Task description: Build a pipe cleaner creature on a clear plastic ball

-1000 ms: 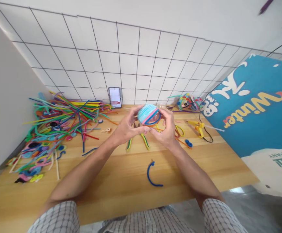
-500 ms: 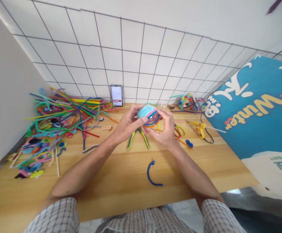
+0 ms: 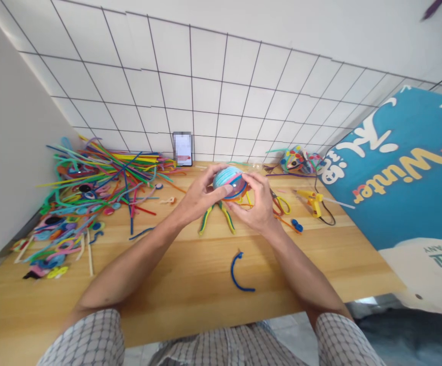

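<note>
I'm holding the ball (image 3: 225,176) between my left hand (image 3: 199,199) and right hand (image 3: 259,207), pliers (image 3: 227,220) lying on the counter (image 3: 190,279).

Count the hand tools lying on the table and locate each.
3: pliers below the held ball, scissors just right of the right hand, glue gun farther right. The pile at left may hide others.

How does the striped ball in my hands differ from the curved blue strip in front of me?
The striped ball is round; the blue strip is thin and bent. The ball shows light blue, pink and darker blue; the strip is blue throughout. The ball is between the left hand and right hand; the strip lies on the table. Both show blue.
</note>
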The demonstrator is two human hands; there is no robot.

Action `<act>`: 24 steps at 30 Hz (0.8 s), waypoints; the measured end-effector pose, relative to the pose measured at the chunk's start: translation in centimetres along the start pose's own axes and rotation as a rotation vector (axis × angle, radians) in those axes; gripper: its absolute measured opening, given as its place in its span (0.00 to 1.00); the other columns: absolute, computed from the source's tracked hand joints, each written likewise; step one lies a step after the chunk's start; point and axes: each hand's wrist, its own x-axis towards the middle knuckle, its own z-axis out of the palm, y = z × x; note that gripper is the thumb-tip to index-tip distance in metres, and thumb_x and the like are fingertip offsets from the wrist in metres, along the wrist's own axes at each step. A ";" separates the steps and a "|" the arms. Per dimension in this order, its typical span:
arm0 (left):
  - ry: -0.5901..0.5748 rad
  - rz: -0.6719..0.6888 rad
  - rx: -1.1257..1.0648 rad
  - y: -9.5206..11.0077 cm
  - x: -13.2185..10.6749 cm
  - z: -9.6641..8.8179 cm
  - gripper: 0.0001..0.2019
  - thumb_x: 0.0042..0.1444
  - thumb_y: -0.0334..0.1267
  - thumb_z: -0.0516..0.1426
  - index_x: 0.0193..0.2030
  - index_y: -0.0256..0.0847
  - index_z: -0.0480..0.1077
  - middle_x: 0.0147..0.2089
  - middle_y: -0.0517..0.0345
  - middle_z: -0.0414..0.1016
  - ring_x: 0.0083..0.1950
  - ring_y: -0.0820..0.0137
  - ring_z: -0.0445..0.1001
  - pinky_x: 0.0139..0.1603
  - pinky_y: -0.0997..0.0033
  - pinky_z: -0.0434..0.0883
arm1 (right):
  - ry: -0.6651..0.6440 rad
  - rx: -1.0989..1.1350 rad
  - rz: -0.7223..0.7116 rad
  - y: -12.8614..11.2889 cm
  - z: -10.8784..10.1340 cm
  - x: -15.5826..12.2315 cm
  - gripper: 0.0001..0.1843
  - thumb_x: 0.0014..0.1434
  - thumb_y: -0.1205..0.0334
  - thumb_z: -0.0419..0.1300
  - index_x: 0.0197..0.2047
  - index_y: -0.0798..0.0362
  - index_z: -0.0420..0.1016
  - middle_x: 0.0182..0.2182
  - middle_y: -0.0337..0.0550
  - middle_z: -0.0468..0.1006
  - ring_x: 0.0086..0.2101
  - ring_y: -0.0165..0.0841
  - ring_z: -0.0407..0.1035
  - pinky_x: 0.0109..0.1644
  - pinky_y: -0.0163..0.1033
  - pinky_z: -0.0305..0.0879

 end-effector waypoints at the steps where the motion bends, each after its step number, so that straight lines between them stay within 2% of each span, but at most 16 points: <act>1: -0.009 0.005 -0.002 0.0 0.0 -0.1 0.29 0.66 0.56 0.72 0.67 0.46 0.75 0.66 0.48 0.82 0.64 0.54 0.81 0.63 0.57 0.80 | 0.001 -0.010 -0.010 0.0 0.0 0.1 0.44 0.68 0.50 0.76 0.80 0.43 0.63 0.65 0.58 0.78 0.64 0.58 0.78 0.67 0.72 0.81; 7: -0.026 -0.032 -0.019 0.4 0.1 -0.7 0.26 0.67 0.56 0.72 0.63 0.45 0.75 0.59 0.51 0.82 0.60 0.58 0.80 0.60 0.60 0.79 | -0.029 -0.010 -0.086 -0.2 -0.5 0.5 0.46 0.68 0.55 0.76 0.82 0.41 0.61 0.67 0.57 0.78 0.64 0.57 0.78 0.67 0.71 0.81; 11: -0.042 -0.100 -0.015 0.5 0.3 -1.1 0.31 0.64 0.55 0.73 0.67 0.44 0.73 0.62 0.50 0.80 0.64 0.55 0.77 0.64 0.58 0.78 | -0.117 -0.032 -0.079 0.1 -0.8 0.3 0.42 0.69 0.53 0.74 0.80 0.40 0.65 0.67 0.56 0.79 0.65 0.57 0.78 0.68 0.71 0.80; 13: -0.075 -0.123 -0.021 0.5 0.4 -1.3 0.30 0.63 0.53 0.73 0.66 0.44 0.74 0.63 0.50 0.79 0.66 0.54 0.76 0.65 0.57 0.77 | -0.147 -0.031 -0.093 0.2 -0.8 0.3 0.40 0.69 0.54 0.73 0.80 0.40 0.66 0.68 0.56 0.79 0.66 0.57 0.77 0.70 0.71 0.79; 17: -0.097 -0.174 -0.012 0.3 0.3 -1.7 0.24 0.66 0.50 0.70 0.63 0.44 0.74 0.58 0.53 0.79 0.59 0.58 0.77 0.58 0.60 0.77 | -0.201 -0.025 -0.133 0.1 -0.8 0.4 0.40 0.71 0.58 0.71 0.81 0.39 0.66 0.69 0.54 0.80 0.67 0.55 0.78 0.71 0.69 0.79; 19: -0.092 -0.195 0.002 0.1 0.2 -2.0 0.24 0.67 0.50 0.70 0.63 0.45 0.74 0.59 0.53 0.79 0.60 0.57 0.77 0.60 0.58 0.77 | -0.212 -0.024 -0.171 0.0 -0.7 0.5 0.40 0.73 0.61 0.69 0.82 0.39 0.65 0.69 0.53 0.81 0.66 0.53 0.79 0.70 0.67 0.80; 21: -0.091 -0.203 0.016 0.0 0.2 -2.3 0.25 0.66 0.51 0.70 0.65 0.46 0.75 0.63 0.52 0.79 0.67 0.54 0.76 0.68 0.54 0.75 | -0.208 -0.028 -0.214 0.0 -0.7 0.6 0.40 0.74 0.63 0.68 0.84 0.41 0.62 0.68 0.54 0.82 0.66 0.52 0.79 0.68 0.65 0.80; 24: -0.114 -0.221 0.024 -0.3 0.4 -2.5 0.29 0.65 0.52 0.70 0.69 0.47 0.76 0.67 0.51 0.79 0.71 0.51 0.74 0.73 0.50 0.72 | -0.203 -0.033 -0.242 0.1 -0.6 0.7 0.44 0.75 0.64 0.66 0.86 0.44 0.54 0.69 0.57 0.82 0.66 0.53 0.79 0.68 0.65 0.80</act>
